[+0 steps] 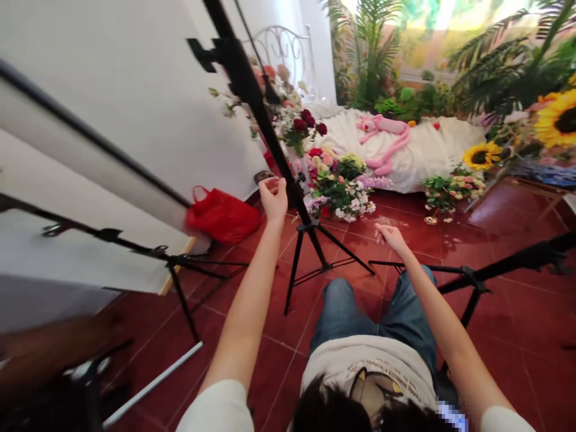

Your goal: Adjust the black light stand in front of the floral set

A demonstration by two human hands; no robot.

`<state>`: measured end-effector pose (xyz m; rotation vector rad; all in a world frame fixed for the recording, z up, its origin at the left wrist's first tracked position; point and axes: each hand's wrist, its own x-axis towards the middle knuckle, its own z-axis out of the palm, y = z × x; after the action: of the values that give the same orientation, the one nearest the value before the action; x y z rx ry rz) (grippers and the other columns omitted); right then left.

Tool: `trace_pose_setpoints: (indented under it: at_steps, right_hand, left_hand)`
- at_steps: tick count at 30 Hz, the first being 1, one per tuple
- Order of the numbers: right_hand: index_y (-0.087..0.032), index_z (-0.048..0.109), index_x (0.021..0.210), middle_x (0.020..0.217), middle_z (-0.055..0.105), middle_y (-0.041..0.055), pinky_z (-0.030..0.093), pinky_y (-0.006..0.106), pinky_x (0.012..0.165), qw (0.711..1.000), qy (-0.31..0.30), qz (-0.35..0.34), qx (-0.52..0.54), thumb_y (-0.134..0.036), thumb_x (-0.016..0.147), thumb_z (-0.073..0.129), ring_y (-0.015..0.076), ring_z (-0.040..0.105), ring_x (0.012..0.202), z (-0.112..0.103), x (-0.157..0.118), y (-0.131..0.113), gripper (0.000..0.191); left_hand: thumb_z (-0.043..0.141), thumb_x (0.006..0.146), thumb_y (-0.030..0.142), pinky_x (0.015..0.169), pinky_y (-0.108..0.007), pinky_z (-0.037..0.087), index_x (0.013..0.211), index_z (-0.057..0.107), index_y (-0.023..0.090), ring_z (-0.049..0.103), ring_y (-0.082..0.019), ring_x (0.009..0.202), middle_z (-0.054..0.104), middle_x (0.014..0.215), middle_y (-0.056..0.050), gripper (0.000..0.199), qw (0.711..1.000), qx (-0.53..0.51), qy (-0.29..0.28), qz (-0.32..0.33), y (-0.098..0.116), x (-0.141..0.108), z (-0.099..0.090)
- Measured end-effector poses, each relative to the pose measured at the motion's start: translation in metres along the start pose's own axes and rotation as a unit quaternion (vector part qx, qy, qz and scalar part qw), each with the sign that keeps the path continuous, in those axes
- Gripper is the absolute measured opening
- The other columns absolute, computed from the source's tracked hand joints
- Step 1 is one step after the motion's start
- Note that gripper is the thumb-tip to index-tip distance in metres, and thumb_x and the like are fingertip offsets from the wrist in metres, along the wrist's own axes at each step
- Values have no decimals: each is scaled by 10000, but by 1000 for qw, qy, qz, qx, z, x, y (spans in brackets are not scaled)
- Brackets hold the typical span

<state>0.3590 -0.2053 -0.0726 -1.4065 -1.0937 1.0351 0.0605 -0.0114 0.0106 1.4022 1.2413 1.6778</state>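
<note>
My left hand is raised in front of me, right beside the black pole of a light stand. Its fingers are curled in toward the thumb; anything between them is too small to make out. Whether it touches the pole I cannot tell. Lower and to the right, above my knees, my right hand has its fingers bent together in a pinch-like shape. No object shows clearly in it. The stand's splayed legs rest on the floor just beyond my knees.
Another tripod stands left, near a red bag; a third black stand is at right. A white rod lies on the tiled floor. Artificial flowers, sunflowers and a pink plush toy on white cloth are ahead.
</note>
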Motion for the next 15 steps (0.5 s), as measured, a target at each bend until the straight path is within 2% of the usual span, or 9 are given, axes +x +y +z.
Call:
trace_pose_setpoints:
  at_steps: [2,4,7,10,13,15]
  right_hand:
    - [-179,604,588,453,583,20,319,214,408,999,-45,-6,-10,-825,668,612,74,428,382,23,14,-7,652]
    - [-174,615,598,459,591,21,311,207,404,996,-87,-7,-25,-815,683,611,75,432,384,43,26,-15,647]
    - [-172,619,590,462,594,25,311,207,409,990,-130,-10,-54,-772,728,624,80,446,388,68,44,-29,616]
    - [-177,613,575,453,582,25,318,224,415,987,-138,-9,-86,-621,863,615,84,432,375,92,68,-49,529]
    - [-182,611,637,480,592,20,316,243,411,986,-135,-8,-100,-472,971,541,93,412,362,122,102,-76,448]
    - [-183,606,699,510,606,19,327,249,411,986,-130,-10,-102,-433,1003,492,103,424,366,143,127,-96,410]
  left_hand:
    - [657,910,308,882,-247,511,1031,507,162,612,-86,889,642,1002,-42,241,1000,-16,23,-3,3,15,3]
    - [644,911,410,798,-250,523,1010,536,166,635,-99,809,665,895,-31,285,999,-35,-7,-13,3,25,14]
    - [581,876,621,679,-251,501,852,585,185,618,-115,660,639,693,-6,436,997,-61,-42,-2,-1,32,33]
    - [532,848,713,639,-243,472,709,556,202,583,-112,597,586,597,7,531,997,-66,-7,31,-9,32,44]
    - [513,842,738,633,-240,461,694,549,205,569,-107,580,587,601,9,554,997,-49,19,48,-15,30,45]
    - [496,840,751,634,-243,457,709,558,205,563,-106,573,584,606,10,566,998,-41,18,53,-16,30,44]
